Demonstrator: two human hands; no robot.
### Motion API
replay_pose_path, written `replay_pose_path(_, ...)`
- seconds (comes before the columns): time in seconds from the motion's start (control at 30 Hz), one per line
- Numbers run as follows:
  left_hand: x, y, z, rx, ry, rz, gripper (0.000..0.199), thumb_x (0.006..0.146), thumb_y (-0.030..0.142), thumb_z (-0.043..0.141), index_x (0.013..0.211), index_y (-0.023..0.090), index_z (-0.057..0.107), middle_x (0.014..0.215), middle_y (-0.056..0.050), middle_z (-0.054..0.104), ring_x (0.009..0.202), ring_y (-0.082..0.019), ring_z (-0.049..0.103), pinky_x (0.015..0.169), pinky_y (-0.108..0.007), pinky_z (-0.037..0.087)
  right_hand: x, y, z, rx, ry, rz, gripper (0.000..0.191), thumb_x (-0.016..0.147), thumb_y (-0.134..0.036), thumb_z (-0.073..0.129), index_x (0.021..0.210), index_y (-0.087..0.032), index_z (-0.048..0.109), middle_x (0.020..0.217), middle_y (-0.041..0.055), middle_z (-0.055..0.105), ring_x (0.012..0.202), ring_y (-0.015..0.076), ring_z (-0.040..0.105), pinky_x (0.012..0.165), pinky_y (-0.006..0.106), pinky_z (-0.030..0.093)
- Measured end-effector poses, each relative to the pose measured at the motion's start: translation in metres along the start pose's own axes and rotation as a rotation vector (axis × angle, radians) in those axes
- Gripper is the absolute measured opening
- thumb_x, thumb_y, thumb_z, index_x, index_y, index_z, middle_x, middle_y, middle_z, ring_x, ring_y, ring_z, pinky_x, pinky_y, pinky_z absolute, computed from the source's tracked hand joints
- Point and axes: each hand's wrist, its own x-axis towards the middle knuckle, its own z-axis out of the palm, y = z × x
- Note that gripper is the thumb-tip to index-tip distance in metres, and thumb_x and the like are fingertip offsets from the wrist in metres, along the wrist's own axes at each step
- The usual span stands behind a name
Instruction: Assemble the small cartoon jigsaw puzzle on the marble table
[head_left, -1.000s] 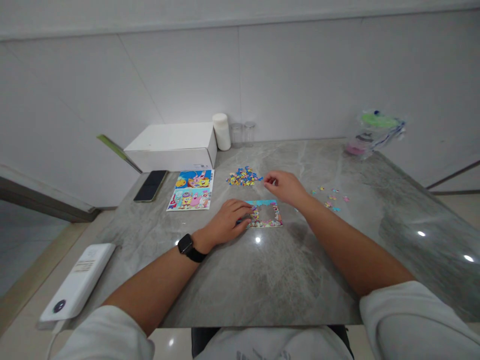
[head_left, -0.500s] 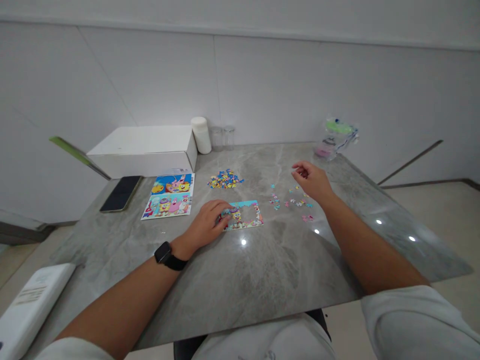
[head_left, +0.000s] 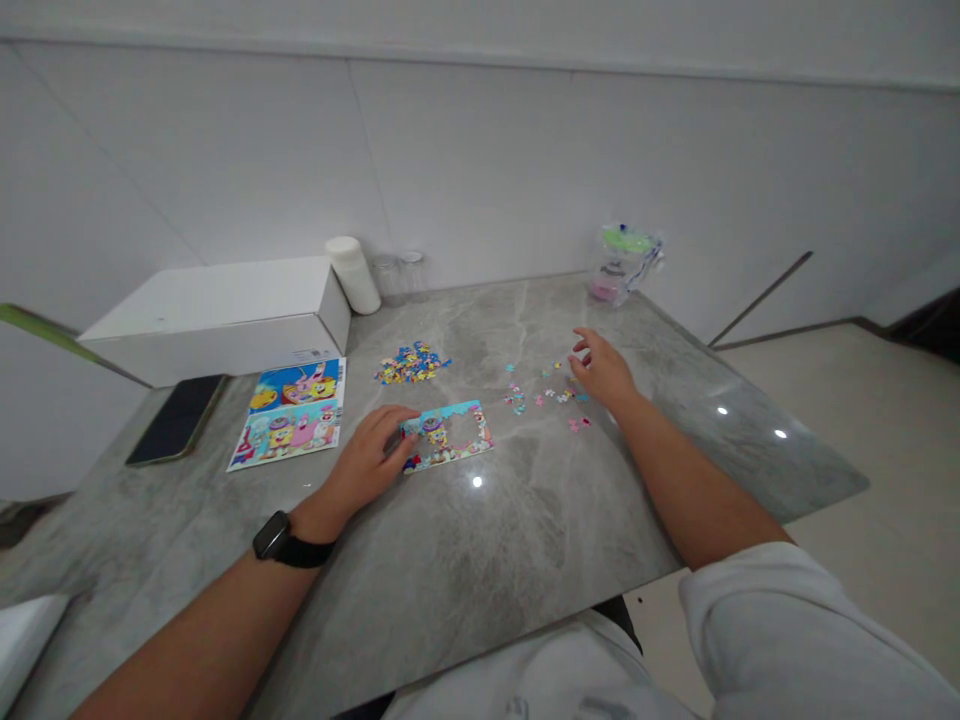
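Observation:
A partly filled jigsaw puzzle (head_left: 439, 452) lies on the grey marble table (head_left: 465, 550), with a gap in its right half. My left hand (head_left: 367, 460) rests at its left edge, fingers apart, thumb and fingertips on the puzzle. Over the table to the right, my right hand (head_left: 602, 370) hovers beside loose puzzle pieces (head_left: 562, 397), its fingers apart and nothing visible between them. A denser pile of blue and yellow pieces (head_left: 412, 364) sits behind the puzzle. Left of my left hand is a printed picture sheet (head_left: 289, 418) with two cartoon scenes.
A black phone (head_left: 178, 420) lies at the left, near a long white box (head_left: 217, 315). A white bottle (head_left: 354, 276) and two clear glasses (head_left: 412, 275) stand by the wall. At the back right is a clear plastic bag (head_left: 624, 265).
The view has turned to the right, so the table's objects appear farther left. My right hand has its fingers more spread and sits nearer the loose pieces. My left hand stays at the puzzle.

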Motion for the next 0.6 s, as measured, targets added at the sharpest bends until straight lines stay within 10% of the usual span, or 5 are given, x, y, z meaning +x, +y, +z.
replay_pose_path(0.6,-0.002,-0.004,0.002,-0.013,-0.016,0.009,0.031,0.106,0.042,0.053,0.127,0.023,0.067,0.125,-0.010,0.069,0.120,-0.026,0.065,0.109,-0.045,0.053,0.002,0.012,0.001,0.082,0.078,0.111,0.061,0.089,-0.029,0.059,0.149,-0.018,0.052,0.109,0.0105,0.075,0.085,0.0231,0.070,0.085,0.039,0.055)
